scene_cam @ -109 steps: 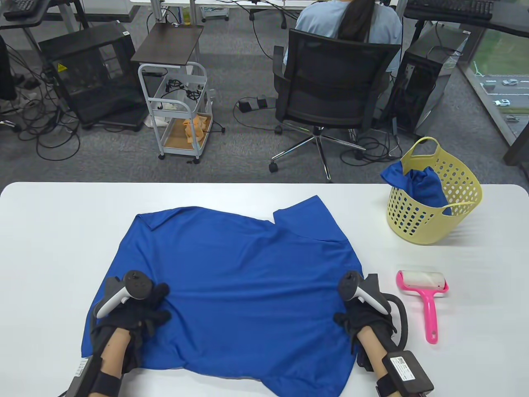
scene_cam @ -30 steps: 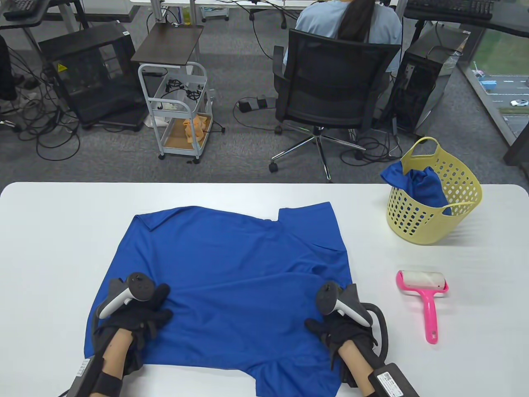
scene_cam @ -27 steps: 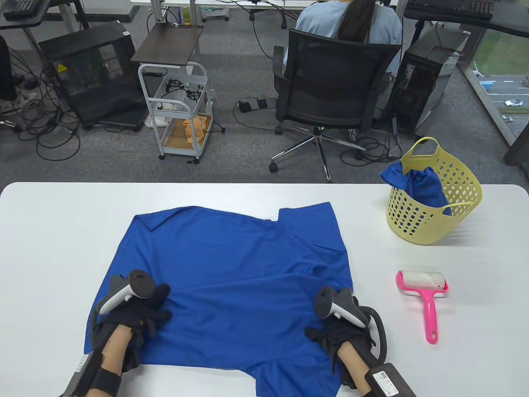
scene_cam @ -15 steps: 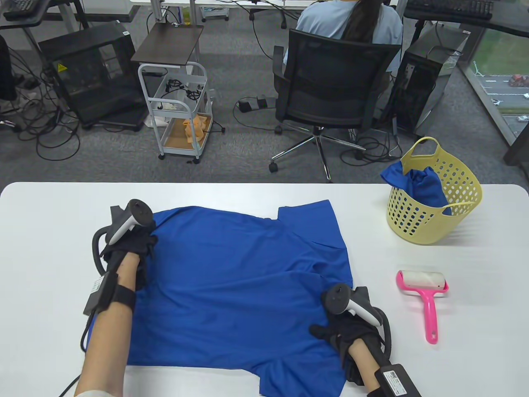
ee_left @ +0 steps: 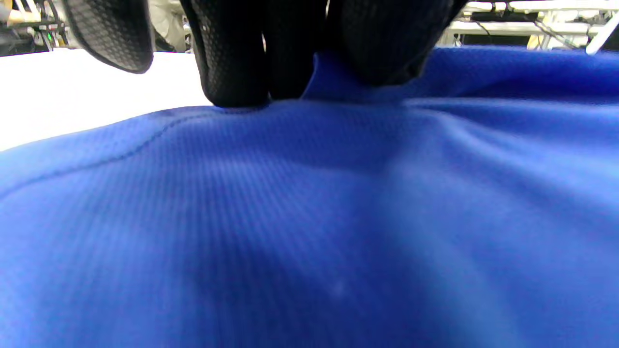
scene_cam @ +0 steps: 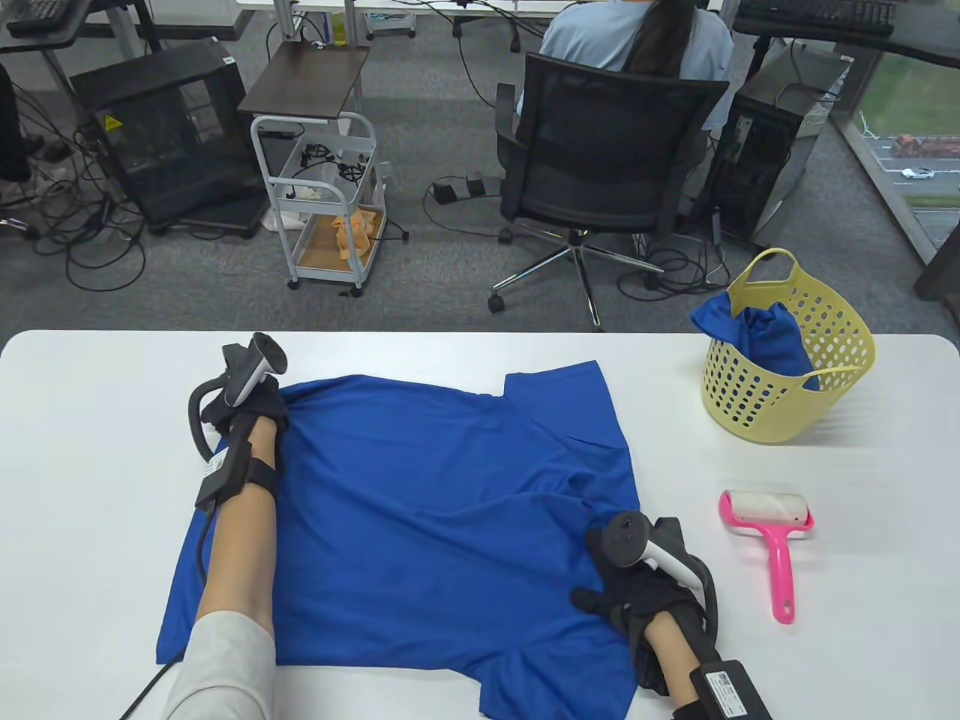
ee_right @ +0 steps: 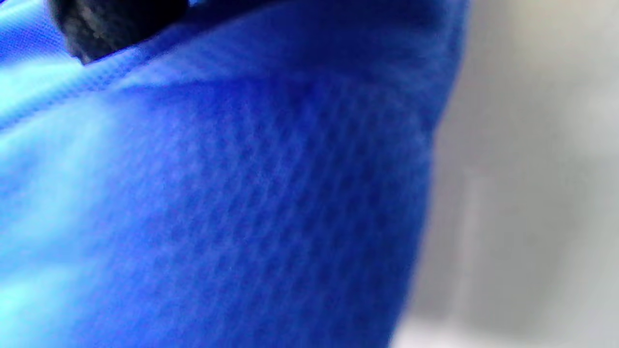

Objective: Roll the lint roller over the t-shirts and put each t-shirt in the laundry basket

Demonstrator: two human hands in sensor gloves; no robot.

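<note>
The blue t-shirt (scene_cam: 442,517) lies spread on the white surface (scene_cam: 90,420), left of the yellow laundry basket (scene_cam: 787,397), which already holds 1 blue garment (scene_cam: 765,334). The pink lint roller (scene_cam: 772,532) lies between the shirt and the basket, untouched. The left hand (scene_cam: 247,409) pinches a fold at the shirt's far left corner; its fingers (ee_left: 232,72) are curled onto cloth. The right hand (scene_cam: 645,592) rests on the near right edge, but whether its grip has closed on the cloth I cannot tell. The thin knit looks light and limp, likely to slide and wrinkle; hems and corners seem the best holds.
</note>
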